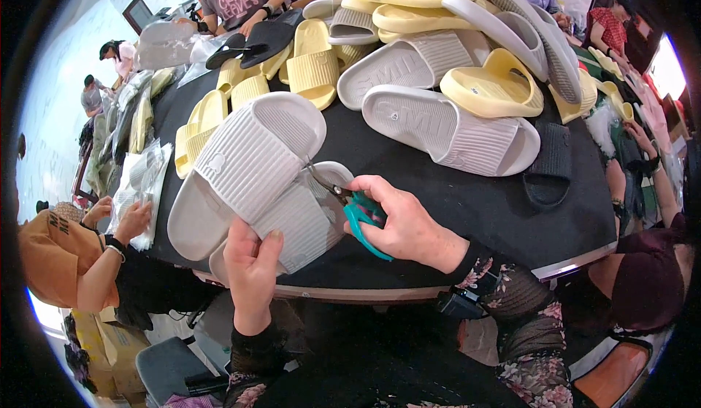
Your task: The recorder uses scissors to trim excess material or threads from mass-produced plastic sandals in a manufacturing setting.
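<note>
A pair of light grey ribbed slide sandals lies in front of me at the table's near edge. One grey slide (244,163) overlaps the other grey slide (303,222). My left hand (252,265) is closed on the pair at its near side, thumb on top and fingers partly hidden. My right hand (409,225) grips small scissors (359,218) with teal handles, fingers through the loops. Their metal blades reach the edge of the upper slide's strap, between the two slides. Whether the blades touch a thread or the strap is too small to tell.
A tall heap of yellow slides (493,83) and grey slides (431,127) fills the far side of the black table (409,262). A black slide (549,165) lies at right. Bagged slides (140,185) are at left. Co-workers sit or stand around, one in an orange top (55,258) close at left.
</note>
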{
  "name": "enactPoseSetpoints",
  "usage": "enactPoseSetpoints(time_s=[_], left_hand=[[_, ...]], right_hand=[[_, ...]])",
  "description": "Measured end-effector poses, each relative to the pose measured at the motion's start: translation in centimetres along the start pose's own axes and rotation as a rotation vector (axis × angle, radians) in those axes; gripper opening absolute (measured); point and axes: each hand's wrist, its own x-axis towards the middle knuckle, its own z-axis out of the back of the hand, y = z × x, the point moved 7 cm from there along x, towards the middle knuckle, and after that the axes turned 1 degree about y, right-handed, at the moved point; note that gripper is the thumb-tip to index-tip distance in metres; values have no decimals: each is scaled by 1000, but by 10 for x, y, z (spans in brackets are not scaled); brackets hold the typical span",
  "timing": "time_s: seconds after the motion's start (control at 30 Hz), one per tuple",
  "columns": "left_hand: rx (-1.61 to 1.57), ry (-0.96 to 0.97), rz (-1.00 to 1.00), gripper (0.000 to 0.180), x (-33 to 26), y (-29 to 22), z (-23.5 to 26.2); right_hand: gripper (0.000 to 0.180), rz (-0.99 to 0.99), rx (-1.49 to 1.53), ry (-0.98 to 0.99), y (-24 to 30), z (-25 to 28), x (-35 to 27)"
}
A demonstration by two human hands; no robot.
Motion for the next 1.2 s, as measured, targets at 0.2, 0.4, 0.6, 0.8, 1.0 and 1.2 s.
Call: enactPoseSetpoints(time_s=[0.2, 0.4, 0.6, 0.8, 1.0, 1.2], left_hand=[[46, 43, 41, 48, -2, 0, -4], [107, 68, 79, 46, -6, 2, -5], [181, 87, 75, 46, -8, 2, -5], [298, 88, 112, 43, -11, 0, -7], [388, 83, 29, 35, -12, -5, -11], [503, 123, 39, 31, -13, -8, -13]], right_hand=[[47, -74, -24, 4, -7, -1, -1], [45, -68, -26, -13, -4, 3, -1], [44, -48, -33, -33, -2, 6, 0], [42, -16, 23, -80, 1, 12, 0], [42, -21, 2, -105, 3, 18, -1], [37, 71, -2, -214, 6, 23, -2]])
